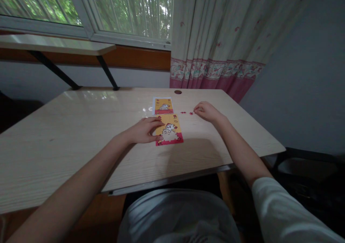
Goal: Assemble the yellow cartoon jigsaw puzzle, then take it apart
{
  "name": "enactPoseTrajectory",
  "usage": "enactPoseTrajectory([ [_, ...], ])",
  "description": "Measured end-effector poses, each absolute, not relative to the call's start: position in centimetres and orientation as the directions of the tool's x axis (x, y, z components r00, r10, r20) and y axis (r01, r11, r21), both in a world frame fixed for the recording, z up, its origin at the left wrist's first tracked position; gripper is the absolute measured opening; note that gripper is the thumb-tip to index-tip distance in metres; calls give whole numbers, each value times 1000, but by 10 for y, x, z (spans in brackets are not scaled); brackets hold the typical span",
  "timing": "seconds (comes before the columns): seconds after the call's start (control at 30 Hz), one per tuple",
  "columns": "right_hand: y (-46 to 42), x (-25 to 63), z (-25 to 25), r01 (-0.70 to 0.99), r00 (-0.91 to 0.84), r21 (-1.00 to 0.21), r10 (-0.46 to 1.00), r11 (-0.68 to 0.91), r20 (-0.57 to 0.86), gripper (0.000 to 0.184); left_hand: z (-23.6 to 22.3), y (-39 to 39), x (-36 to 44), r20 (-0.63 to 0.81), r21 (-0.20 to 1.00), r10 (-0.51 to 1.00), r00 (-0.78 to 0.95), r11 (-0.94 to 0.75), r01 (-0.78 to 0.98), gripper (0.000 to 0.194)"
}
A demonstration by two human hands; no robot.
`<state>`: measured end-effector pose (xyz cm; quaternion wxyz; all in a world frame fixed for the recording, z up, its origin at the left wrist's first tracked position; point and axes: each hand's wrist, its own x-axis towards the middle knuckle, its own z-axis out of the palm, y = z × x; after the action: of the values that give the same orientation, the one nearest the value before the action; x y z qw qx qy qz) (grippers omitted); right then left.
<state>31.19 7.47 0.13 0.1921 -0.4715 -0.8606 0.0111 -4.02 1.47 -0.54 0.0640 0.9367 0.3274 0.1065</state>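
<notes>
A jigsaw puzzle (pixel 174 119) in yellow and red, with a white cartoon animal on it, lies on the desk. A gap in its lower part shows the pale surface beneath. My left hand (pixel 145 129) rests on the puzzle's left edge, fingers spread. Just behind the puzzle lies a reference picture card (pixel 164 106) with a similar design. To the right, my right hand (pixel 207 111) is at the desk surface with its fingertips pinched on a small puzzle piece (pixel 194 110), mostly hidden by the fingers. Loose red puzzle pieces (pixel 183 112) lie beside that hand.
The light wooden desk (pixel 81 135) has a round cable hole (pixel 178 92) near its back edge. A raised shelf (pixel 61 45) on black legs stands at the back left. Behind are a window and a curtain (pixel 215 38); a dark chair (pixel 309 164) is at the right.
</notes>
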Motion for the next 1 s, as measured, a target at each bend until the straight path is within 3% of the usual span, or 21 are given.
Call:
enactPoseTrajectory([
  [0.1, 75, 331, 7, 879, -355, -188, 865, 438, 354, 17, -5, 15, -40, 155, 194, 624, 766, -779, 596, 59],
  [0.4, 81, 374, 5, 962, -129, -214, 974, 168, 186, 19, -5, 16, -41, 165, 179, 608, 777, -793, 582, 51],
  [1.0, 82, 376, 1, 975, -115, -180, 987, 133, 110, 17, -1, 14, -39, 143, 193, 636, 759, -770, 608, 38],
])
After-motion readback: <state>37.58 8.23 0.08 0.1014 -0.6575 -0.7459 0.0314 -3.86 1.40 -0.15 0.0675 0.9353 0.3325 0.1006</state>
